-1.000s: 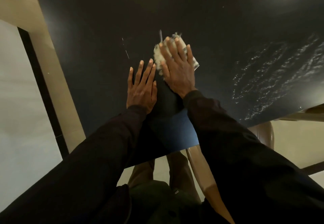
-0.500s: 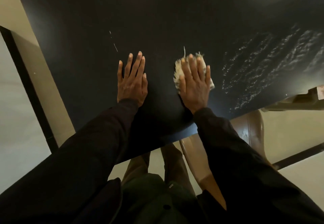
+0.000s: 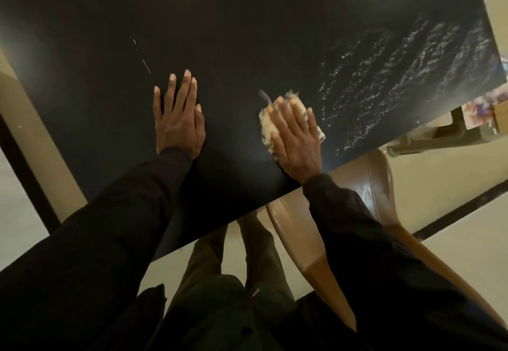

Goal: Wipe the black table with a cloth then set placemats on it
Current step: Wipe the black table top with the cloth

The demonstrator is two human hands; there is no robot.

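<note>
Both your hands flat on the black bench (image 3: 247, 20), cloth (image 3: 266, 128) under the right one.
Your left hand (image 3: 178, 122) lies palm down, fingers straight and close together, holding nothing. Your right hand (image 3: 295, 141) presses the pale cloth by the bench's near edge, fingers straight, not curled round it. They're blurry and cover most of it, only frayed bits poke out. Wet streaks (image 3: 398, 75) glint just right of it. Something colourful (image 3: 478, 108) at the right edge is cut off, can't tell what. Your sleeve hides part of the brown chair (image 3: 379, 185).
</note>
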